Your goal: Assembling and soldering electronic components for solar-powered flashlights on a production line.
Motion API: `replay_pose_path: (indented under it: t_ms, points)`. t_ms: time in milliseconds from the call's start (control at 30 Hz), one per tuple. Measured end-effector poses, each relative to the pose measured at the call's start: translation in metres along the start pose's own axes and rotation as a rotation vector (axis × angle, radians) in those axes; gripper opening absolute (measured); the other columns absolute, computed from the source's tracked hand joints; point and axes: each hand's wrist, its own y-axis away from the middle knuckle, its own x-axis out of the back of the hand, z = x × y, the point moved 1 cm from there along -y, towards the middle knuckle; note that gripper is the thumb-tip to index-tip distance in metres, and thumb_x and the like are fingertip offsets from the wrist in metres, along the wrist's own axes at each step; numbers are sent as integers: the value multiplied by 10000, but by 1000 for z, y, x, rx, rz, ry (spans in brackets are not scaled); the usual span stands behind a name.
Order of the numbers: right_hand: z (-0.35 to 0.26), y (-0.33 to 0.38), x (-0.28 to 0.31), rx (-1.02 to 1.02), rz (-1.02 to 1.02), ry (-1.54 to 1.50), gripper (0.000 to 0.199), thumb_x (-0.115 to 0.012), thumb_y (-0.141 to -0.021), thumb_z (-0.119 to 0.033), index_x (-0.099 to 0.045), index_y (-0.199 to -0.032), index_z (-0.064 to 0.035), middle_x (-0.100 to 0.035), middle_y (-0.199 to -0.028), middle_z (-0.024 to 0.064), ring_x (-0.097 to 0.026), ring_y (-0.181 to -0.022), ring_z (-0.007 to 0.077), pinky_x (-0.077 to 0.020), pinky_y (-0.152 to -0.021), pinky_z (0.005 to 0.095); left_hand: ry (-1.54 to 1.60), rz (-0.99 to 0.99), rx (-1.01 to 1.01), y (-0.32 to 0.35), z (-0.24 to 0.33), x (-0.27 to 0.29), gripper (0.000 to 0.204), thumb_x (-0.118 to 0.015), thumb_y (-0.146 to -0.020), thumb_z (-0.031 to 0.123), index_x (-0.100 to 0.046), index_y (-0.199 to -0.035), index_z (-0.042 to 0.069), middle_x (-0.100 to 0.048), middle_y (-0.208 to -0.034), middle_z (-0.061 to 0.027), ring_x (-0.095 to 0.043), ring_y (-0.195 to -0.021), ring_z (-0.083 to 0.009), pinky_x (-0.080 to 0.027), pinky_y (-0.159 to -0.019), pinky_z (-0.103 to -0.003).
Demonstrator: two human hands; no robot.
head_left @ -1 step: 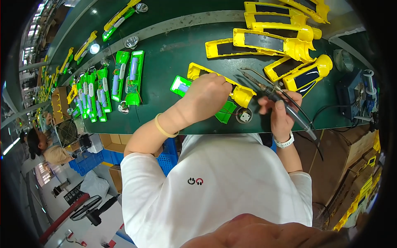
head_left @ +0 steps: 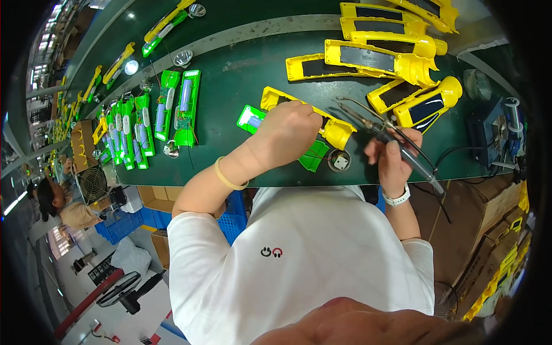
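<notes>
My right hand [head_left: 395,161] grips a soldering iron [head_left: 407,152] with a thin wire-feed tube beside it. The iron's tip points up and left, above the work. My left hand [head_left: 289,131] is closed over a yellow flashlight housing [head_left: 338,132] and a green housing half [head_left: 313,156]. Its fingertips are hidden, so what they pinch cannot be made out. At the left end of the green half a blue cylindrical battery [head_left: 254,121] shows. A round lamp head [head_left: 339,161] lies beside the green half, joined to it by thin wires.
Several yellow housings with dark panels [head_left: 368,57] are piled at the far right. Green halves with batteries [head_left: 187,103] stand in a row on the left. A blue soldering station [head_left: 486,129] sits at the right edge. A metal rail [head_left: 253,37] crosses the green bench [head_left: 230,75].
My right hand has shifted slightly right and down with the soldering iron, its tip now a little farther from the work. My left hand stays in place.
</notes>
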Motion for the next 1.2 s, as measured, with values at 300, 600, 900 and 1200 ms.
replay_pose_path:
  t_ms: [300, 600, 900, 1200]
  points:
    - [-18, -2, 22, 13, -84, 303, 257, -641, -814, -73, -412, -921, -28, -528, -790, 58, -480, -591, 77, -410, -533, 206, -15, 177, -48, -5, 6, -9, 90, -612, -690, 35, -542, -633, 33, -527, -619, -106, -550, -608, -265, -465, -575, -360]
    - [-22, -15, 20, 62, -186, 509, 249, -677, -782, -106, -461, -874, -23, -549, -764, 62, -486, -652, 100, -416, -595, 232, -46, 203, -5, -4, 9, -13, 88, -613, -698, 50, -546, -644, 34, -529, -620, -105, -551, -609, -271, -464, -579, -371]
    - [-15, -19, 18, 49, -157, 558, 241, -691, -779, -134, -486, -848, -28, -527, -719, 28, -453, -607, 73, -392, -553, 227, -49, 178, 19, -7, 13, -10, 74, -602, -714, 55, -562, -661, 25, -536, -629, -110, -558, -625, -281, -466, -586, -379]
    - [-27, 0, 24, 97, -22, 232, 247, -600, -856, -117, -398, -966, -27, -540, -774, 91, -553, -568, 115, -453, -491, 220, -46, 135, 40, -5, 12, -9, 67, -595, -725, 67, -576, -675, 26, -556, -655, -116, -567, -653, -293, -472, -598, -389]
